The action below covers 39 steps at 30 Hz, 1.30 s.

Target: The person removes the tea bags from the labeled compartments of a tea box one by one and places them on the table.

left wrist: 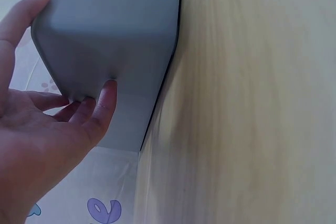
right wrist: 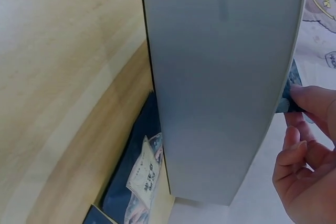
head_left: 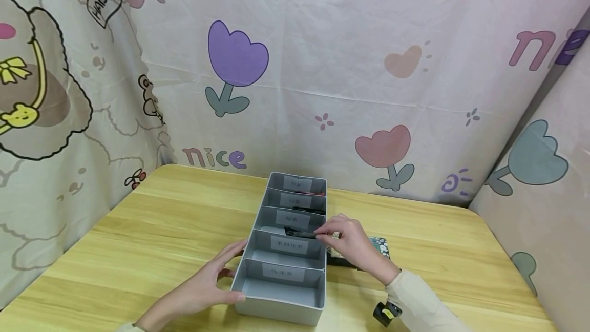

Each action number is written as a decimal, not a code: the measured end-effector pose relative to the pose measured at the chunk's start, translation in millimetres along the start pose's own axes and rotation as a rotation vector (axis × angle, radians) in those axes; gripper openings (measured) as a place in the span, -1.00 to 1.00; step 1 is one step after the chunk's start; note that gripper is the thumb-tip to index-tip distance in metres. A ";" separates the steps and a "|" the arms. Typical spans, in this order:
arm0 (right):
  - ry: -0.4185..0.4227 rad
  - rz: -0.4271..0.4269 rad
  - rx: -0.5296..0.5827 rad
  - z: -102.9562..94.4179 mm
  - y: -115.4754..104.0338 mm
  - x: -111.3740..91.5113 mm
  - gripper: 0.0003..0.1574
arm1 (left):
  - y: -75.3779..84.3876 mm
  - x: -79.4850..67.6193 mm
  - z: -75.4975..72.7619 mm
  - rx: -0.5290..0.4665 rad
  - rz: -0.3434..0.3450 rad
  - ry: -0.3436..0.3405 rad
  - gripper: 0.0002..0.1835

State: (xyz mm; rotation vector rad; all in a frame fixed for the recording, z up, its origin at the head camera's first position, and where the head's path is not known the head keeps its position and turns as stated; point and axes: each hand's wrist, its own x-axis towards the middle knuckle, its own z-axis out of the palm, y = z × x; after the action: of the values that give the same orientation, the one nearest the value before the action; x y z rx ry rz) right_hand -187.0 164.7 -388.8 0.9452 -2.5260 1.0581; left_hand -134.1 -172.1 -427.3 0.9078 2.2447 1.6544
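A long grey divided box (head_left: 278, 301) stands on the table, with labelled compartments in a row. My left hand (head_left: 203, 286) rests against its near left corner; in the left wrist view the fingertips (left wrist: 107, 95) touch the side wall and the thumb lies at the rim. Between thumb and fingers, my right hand (head_left: 348, 242) pinches a small dark flat sachet (head_left: 299, 233) over the middle compartment. The right wrist view shows the sachet (right wrist: 289, 90) partly hidden behind the box wall. A red-edged sachet (head_left: 313, 193) and another dark sachet (head_left: 309, 210) lie in the two farthest compartments.
Right of the box lies a dark floral packet (head_left: 380, 245), partly behind my right hand. The right wrist view shows its cream label (right wrist: 144, 174) close to the box wall. A patterned cloth (head_left: 304, 117) hangs behind the wooden table (head_left: 184, 209).
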 end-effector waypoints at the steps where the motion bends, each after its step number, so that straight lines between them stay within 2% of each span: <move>1: 0.002 0.001 0.000 -0.5 -0.6 0.2 -0.87 | -0.2 -0.1 0.0 -0.002 -0.007 0.000 -0.04; 8: 0.019 -0.002 0.008 -5.9 -5.7 3.2 -0.91 | -0.9 -0.6 -0.1 0.003 -0.013 -0.001 -0.04; 18: 0.082 -0.023 -0.044 -17.1 -16.5 8.9 -0.92 | -0.2 -0.5 -0.3 -0.001 -0.005 -0.012 -0.05; 27: 0.183 -0.032 0.017 -21.2 -21.0 13.1 -0.98 | -1.6 -0.7 -0.2 -0.011 0.006 -0.015 -0.05; 35: 0.185 0.087 0.099 -22.8 -25.0 17.6 -0.95 | 1.2 -2.0 -0.5 0.011 -0.039 -0.010 -0.04; 39: 0.157 0.131 0.153 -23.1 -22.5 18.0 -0.93 | 2.4 -2.6 -0.8 0.020 -0.045 -0.012 -0.03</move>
State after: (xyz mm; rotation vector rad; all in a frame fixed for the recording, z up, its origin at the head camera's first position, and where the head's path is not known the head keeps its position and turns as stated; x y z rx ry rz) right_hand -186.6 160.6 -352.1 0.7085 -2.4331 1.3256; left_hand -131.7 -173.9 -425.3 0.8630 2.2610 1.6062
